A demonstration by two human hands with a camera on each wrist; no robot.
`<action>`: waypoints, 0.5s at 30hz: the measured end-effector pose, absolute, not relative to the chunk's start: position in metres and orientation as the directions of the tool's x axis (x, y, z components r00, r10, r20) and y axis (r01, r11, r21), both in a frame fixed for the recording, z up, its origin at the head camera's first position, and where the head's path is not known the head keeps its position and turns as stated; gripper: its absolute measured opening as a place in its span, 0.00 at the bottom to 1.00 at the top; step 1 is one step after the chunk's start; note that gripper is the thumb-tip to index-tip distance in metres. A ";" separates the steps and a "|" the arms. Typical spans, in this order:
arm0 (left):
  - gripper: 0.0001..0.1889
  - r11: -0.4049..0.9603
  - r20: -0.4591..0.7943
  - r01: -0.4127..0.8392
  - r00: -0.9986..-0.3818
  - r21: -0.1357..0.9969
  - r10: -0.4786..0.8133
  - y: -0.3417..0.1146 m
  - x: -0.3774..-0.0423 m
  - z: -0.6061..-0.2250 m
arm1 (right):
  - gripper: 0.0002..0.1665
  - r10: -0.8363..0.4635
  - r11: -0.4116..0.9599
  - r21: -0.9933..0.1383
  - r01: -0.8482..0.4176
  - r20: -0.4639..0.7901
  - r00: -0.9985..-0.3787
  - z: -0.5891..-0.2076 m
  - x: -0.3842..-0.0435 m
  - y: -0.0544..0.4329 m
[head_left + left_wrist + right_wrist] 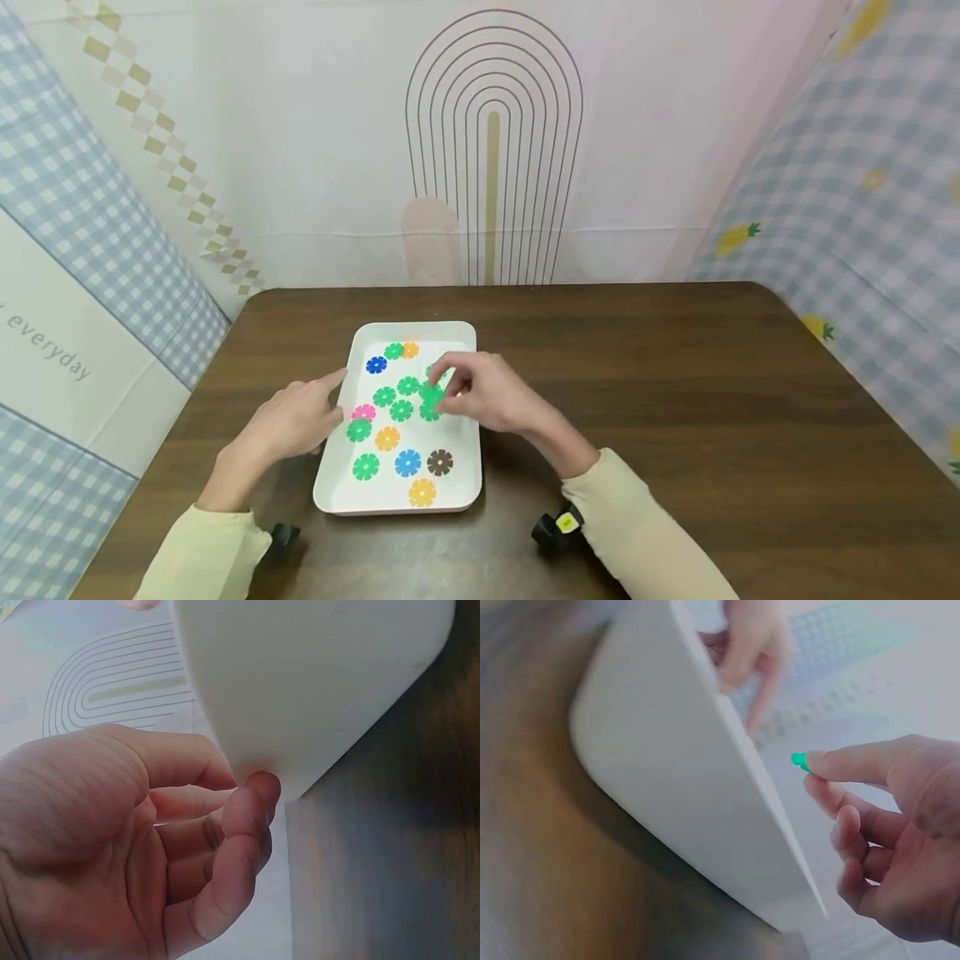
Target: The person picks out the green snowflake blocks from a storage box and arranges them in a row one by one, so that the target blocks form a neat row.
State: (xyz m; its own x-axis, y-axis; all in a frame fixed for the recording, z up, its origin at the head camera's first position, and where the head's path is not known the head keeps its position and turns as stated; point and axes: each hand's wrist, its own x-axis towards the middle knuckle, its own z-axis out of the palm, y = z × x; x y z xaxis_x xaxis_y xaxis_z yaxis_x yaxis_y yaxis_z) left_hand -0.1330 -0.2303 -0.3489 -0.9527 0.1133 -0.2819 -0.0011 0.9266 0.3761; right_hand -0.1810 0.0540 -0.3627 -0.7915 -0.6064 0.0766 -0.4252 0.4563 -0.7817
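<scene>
A white tray [341, 492] lies on the table with several notched plastic flower discs scattered in it, mostly green. At its left rim is my left hand [296, 419]; in the left wrist view, curled fingertips [262, 787] press the outer wall while the thumb goes over the rim. My right hand [487, 392] reaches over the tray's right side. Between its thumb and index finger it pinches a green flower disc [800, 760], seen nearly edge-on in the right wrist view. Below those fingertips lie more green discs [401, 410].
Among the other discs are a dark blue one [377, 365], a light blue one [408, 462], a brown one [440, 462], a pink one [363, 412] and orange ones [422, 492]. The brown wooden table [675, 417] extends right of the tray. Patterned cloth [315, 125] hangs behind it.
</scene>
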 end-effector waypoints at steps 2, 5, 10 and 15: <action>0.36 0.925 -0.284 -0.003 -0.952 0.379 0.114 -0.230 -0.133 -0.349 | 0.14 -0.571 0.425 -0.815 -0.394 0.096 -0.815 -0.359 -0.185 0.068; 0.36 0.925 -0.286 -0.003 -0.951 0.379 0.114 -0.229 -0.133 -0.348 | 0.14 -0.520 0.394 -0.844 -0.363 0.121 -0.846 -0.358 -0.191 0.090; 0.36 0.927 -0.285 0.002 -0.951 0.376 0.118 -0.229 -0.134 -0.347 | 0.14 -0.455 0.393 -0.870 -0.299 0.099 -0.885 -0.366 -0.198 0.123; 0.37 0.924 -0.290 -0.002 -0.950 0.383 0.118 -0.229 -0.133 -0.347 | 0.14 -0.434 0.409 -0.883 -0.228 0.031 -0.900 -0.380 -0.200 0.137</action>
